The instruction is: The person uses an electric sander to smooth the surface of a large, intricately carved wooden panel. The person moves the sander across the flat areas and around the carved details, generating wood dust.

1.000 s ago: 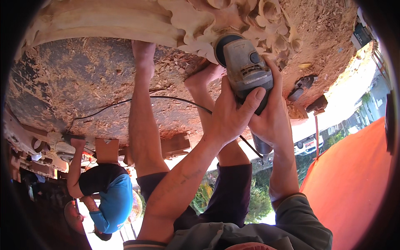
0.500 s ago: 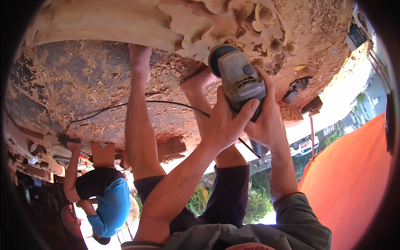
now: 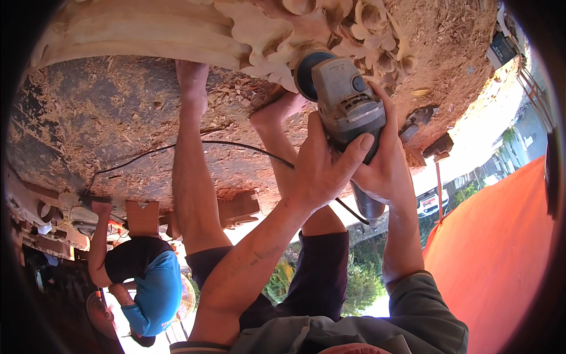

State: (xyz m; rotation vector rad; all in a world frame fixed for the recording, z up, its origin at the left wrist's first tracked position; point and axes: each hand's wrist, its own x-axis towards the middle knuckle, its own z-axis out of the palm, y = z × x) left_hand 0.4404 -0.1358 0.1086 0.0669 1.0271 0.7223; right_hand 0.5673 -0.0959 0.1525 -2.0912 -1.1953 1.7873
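An angle grinder (image 3: 348, 97) with a grey head, black collar and dark round disc (image 3: 309, 75) is held between both my hands. My left hand (image 3: 324, 171) closes on its body from the left, the thumb laid across it. My right hand (image 3: 386, 162) wraps the other side, fingers along the casing. The disc is at the lower edge of a large pale wood carving (image 3: 271, 41) with leafy, curled relief; whether it touches the wood I cannot tell. A black cord (image 3: 236, 144) shows behind my left forearm.
Wood chips cover the floor (image 3: 135, 112), where my bare feet (image 3: 191, 82) stand close to the carving. At the lower left another person in a blue shirt (image 3: 159, 289) bends near wooden pieces. An orange sheet (image 3: 495, 236) hangs at the right. Dark blocks lie beyond my right hand.
The grinder and both hands have shifted slightly right, and the disc has moved up a little along the carving's edge. My grip looks the same.
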